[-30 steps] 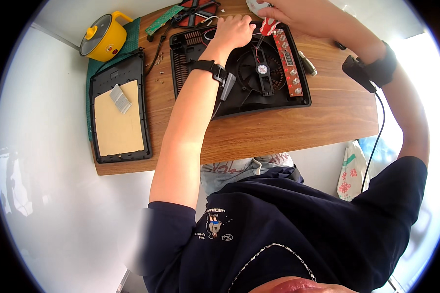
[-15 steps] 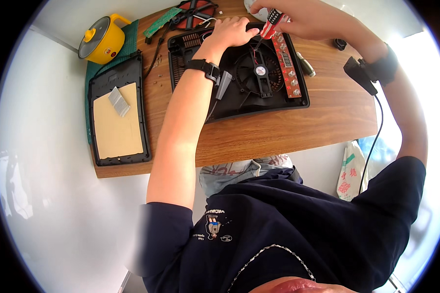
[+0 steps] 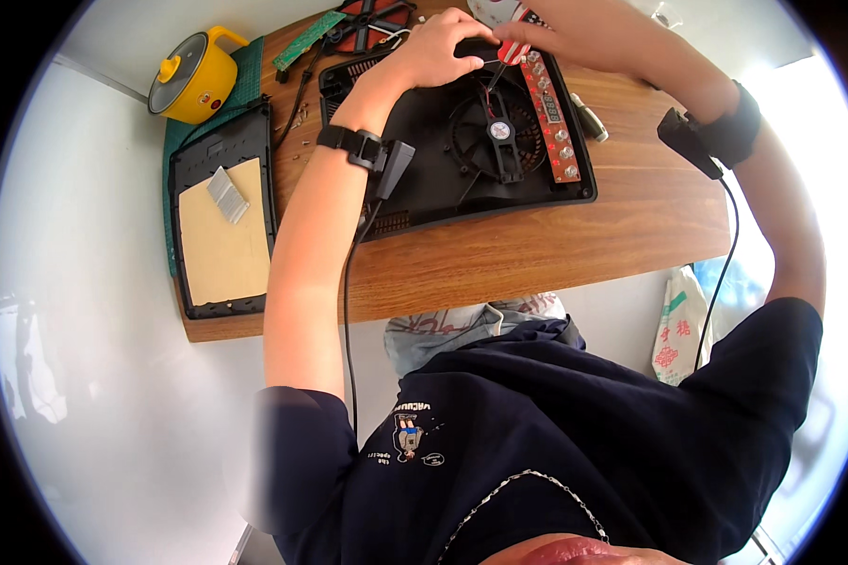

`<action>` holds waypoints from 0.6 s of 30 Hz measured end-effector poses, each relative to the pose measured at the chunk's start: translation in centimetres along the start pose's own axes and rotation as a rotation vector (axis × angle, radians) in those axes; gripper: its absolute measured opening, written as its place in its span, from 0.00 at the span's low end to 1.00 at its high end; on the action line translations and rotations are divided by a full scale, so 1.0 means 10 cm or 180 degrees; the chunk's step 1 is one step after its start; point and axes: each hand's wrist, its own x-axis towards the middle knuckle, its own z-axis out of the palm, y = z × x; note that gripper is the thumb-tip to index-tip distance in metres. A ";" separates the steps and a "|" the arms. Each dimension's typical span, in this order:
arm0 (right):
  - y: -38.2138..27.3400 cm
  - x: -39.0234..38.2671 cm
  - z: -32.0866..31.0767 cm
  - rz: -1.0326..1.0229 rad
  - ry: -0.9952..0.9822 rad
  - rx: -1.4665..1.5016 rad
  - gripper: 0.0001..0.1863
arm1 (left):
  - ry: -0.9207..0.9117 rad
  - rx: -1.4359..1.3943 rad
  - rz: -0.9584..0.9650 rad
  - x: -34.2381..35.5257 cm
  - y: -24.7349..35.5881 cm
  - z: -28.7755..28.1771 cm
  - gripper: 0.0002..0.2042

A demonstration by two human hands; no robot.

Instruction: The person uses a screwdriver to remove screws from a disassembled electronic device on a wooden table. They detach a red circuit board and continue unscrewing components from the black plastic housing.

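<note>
A screwdriver (image 3: pixel 513 53) with a red, white and dark handle is gripped in my right hand (image 3: pixel 558 32). Its shaft slants down toward the end of the fan bracket beside the red wires. At the far edge of the black housing (image 3: pixel 410 188), my left hand (image 3: pixel 440 45) has its thumb and forefinger apart, close to the handle; nothing held shows. Inside the housing sits a black fan (image 3: pixel 500 132) with a round label at its hub. A red circuit board (image 3: pixel 553 122) with several knobs and a small display runs along the housing's right side.
A yellow pot (image 3: pixel 196 80) with a lid stands at the far left on a green mat. In front lies a black panel (image 3: pixel 181 245) with a tan sheet. Small screws (image 3: pixel 300 115), a green circuit board (image 3: pixel 309 40) and a white-and-dark tool (image 3: pixel 589 120) lie around the housing.
My left hand has shifted slightly and its thumb and forefinger have spread, while the forearm swung left. My right hand and the screwdriver have moved a little farther away.
</note>
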 end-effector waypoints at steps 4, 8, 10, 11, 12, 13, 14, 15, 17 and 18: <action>0.15 0.00 0.03 -0.0943 0.0189 0.0220 0.21 | -0.0547 -0.0200 0.0354 0.02 0.16 -0.10 0.12; 0.11 -0.01 0.03 -0.1147 0.0211 0.0371 0.21 | -0.0743 -0.0050 0.0299 -0.01 0.31 -0.06 0.06; -0.04 -0.05 0.01 -0.0627 0.0139 0.0235 0.21 | -0.0837 0.0024 0.0218 -0.04 0.32 -0.07 0.07; -0.11 -0.06 0.00 -0.0296 0.0103 0.0128 0.21 | -0.0732 -0.0048 0.0293 -0.07 0.25 -0.05 0.07; -0.13 -0.07 -0.01 0.0047 0.0059 0.0017 0.21 | -0.0731 0.0016 0.0301 -0.06 0.27 -0.06 0.06; -0.11 -0.08 0.00 -0.0074 0.0074 0.0039 0.21 | -0.0729 0.0081 0.0307 -0.05 0.29 -0.08 0.06; -0.07 -0.11 0.02 -0.0196 0.0090 0.0063 0.20 | -0.0728 0.0148 0.0310 -0.04 0.31 -0.09 0.06; -0.03 -0.12 0.03 -0.0330 0.0115 0.0085 0.20 | -0.0695 0.0179 0.0372 -0.04 0.31 -0.10 0.06; 0.04 -0.13 0.06 -0.0763 0.0308 0.0281 0.19 | -0.0631 0.0241 0.0492 -0.04 0.31 -0.10 0.06; 0.02 -0.14 0.06 -0.0971 0.0403 0.0381 0.19 | -0.0603 0.0284 0.0516 -0.05 0.32 -0.10 0.06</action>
